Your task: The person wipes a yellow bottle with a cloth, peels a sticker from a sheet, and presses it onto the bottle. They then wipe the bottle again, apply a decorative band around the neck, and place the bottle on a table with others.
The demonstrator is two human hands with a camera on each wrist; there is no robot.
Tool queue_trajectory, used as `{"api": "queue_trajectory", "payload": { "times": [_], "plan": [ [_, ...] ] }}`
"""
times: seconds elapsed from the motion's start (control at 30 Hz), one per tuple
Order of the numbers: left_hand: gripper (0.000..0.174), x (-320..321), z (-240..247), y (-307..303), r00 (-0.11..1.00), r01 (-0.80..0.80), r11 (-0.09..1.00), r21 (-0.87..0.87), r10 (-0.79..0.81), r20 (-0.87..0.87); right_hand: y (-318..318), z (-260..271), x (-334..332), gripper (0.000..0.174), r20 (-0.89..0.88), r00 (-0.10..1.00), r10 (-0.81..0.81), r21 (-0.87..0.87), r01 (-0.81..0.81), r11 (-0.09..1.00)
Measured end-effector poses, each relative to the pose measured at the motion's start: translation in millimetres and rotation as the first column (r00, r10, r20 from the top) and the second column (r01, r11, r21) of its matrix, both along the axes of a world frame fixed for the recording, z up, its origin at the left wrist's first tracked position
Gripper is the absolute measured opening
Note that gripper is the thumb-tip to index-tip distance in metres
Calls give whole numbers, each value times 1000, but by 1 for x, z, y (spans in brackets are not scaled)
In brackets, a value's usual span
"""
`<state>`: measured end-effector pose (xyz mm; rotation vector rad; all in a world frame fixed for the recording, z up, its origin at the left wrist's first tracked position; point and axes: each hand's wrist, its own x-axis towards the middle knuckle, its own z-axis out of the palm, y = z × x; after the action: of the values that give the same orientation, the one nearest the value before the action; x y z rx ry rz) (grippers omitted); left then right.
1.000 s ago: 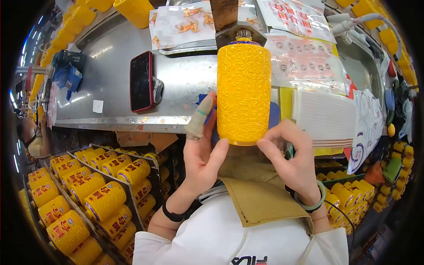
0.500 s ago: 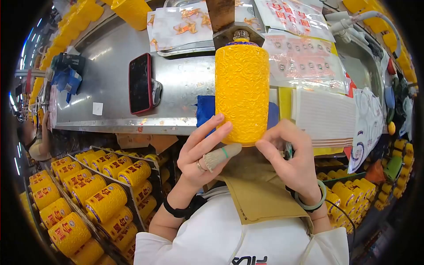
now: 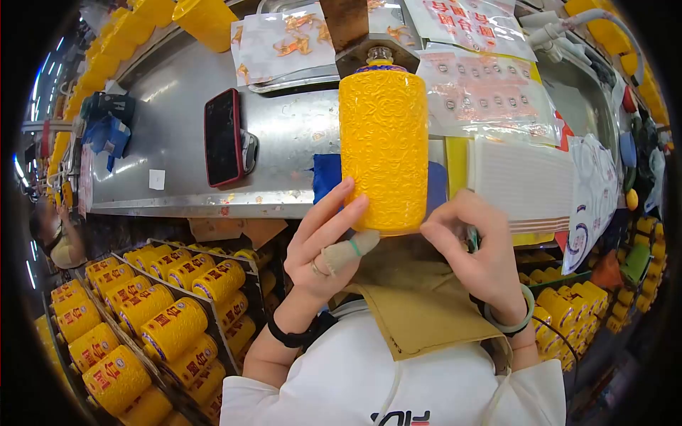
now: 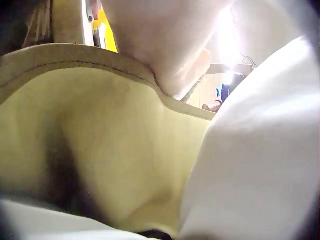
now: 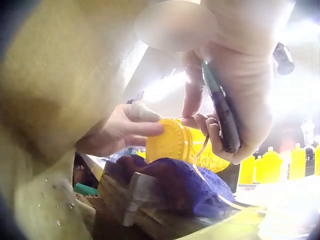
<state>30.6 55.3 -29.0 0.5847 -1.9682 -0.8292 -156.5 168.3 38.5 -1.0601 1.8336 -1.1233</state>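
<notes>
A yellow embossed bottle lies with its neck at a metal bracket and its base toward the body, over a blue cloth. Fingers of the left hand rest on its lower left side, and a covered finger lies by the base. At the lower right edge, the right hand has its fingertips close to the base. In the right wrist view, that hand's curled fingers hold a dark-handled tool with a green end, beside the bottle's base. The left wrist view shows mostly apron.
A phone lies on the metal table. Trays with orange-gold decals, printed sheets and a stack of white strips surround the bottle. Crates of yellow bottles stand below the table on both sides.
The left hand has turned, bringing its covered finger from the bottle's left side to its base and other fingers onto its side. A different part of the relief faces up. The right hand stays close by.
</notes>
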Motion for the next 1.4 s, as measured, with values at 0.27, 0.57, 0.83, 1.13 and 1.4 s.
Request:
{"api": "queue_trajectory", "payload": {
  "times": [0.27,0.57,0.83,1.13,1.4],
  "plan": [
    [24,1,-11,0,1000,13,993,-113,-11,18,2,0,-5,12,-2,1000,15,2,-15,1000],
    [29,4,-10,2,998,-42,940,-338,57,34,0,-3,-7,12,-8,1000,26,-9,-27,1000],
    [29,-2,-16,5,998,27,991,-128,-33,-46,2,-2,-8,11,-1,1000,31,-12,-31,999],
    [30,-1,-4,6,994,-31,938,-345,64,85,3,-4,-9,11,-1,1000,24,-9,-24,1000],
    [27,-10,-5,11,998,-31,999,-7,31,-54,1,-5,-7,11,2,1000,17,-32,-17,999]
  ]
}}
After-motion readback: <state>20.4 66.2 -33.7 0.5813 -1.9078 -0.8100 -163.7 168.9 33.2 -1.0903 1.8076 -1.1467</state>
